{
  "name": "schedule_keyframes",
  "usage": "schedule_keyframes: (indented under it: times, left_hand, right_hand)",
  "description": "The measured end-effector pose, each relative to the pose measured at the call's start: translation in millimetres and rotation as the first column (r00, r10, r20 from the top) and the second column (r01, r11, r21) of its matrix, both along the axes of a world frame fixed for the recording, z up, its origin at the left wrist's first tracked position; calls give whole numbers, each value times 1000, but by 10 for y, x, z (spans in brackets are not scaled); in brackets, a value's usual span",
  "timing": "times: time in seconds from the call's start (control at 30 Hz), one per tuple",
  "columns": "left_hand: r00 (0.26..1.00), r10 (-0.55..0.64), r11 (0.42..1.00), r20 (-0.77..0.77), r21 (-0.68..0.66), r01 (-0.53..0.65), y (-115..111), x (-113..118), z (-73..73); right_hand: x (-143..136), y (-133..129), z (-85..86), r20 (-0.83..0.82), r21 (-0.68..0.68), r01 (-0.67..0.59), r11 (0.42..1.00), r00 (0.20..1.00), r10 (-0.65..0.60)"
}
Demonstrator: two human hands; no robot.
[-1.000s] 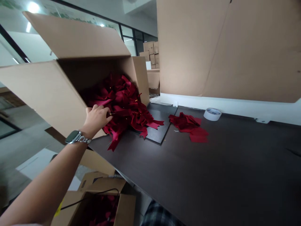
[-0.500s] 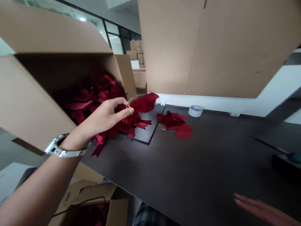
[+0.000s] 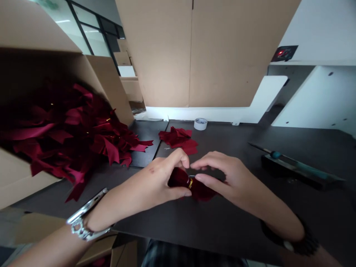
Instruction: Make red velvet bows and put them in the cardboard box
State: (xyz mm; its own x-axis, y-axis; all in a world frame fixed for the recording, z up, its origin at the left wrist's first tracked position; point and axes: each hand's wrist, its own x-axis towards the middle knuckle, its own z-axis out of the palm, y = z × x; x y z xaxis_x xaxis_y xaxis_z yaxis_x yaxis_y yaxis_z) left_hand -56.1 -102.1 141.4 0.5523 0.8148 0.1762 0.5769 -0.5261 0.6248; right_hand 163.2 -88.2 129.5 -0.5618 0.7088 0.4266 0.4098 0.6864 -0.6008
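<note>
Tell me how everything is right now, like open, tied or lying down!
Red bow: gathered at a gold-colored band
Left hand: curved around the bow
Right hand: at the bow, thumb and forefinger tips apart
Big box: open, red ribbons spilling out
Loose red cloth: crumpled on the table
Tape roll: lying flat
Pointed tool: lying down
Watch: strapped on

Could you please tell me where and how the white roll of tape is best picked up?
I'd pinch the white roll of tape across its outer wall, coming from above with the right hand: the short ring lies flat, hole upward, and dark red fabric sits at its near left.
</note>
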Motion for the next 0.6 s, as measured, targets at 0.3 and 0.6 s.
schedule_keyframes:
  times: [0.3, 0.6]
  left_hand:
    - [953, -162, 944, 255, -243, 225, 45, -5, -54]
    - [764, 162, 939, 624, -336, 76, 394, 346, -419]
  right_hand:
    - [35, 98, -176, -316, -550, -289, 784, 940, 125]
    - [-20, 421, -900, -561, -524, -167, 835, 805, -191]
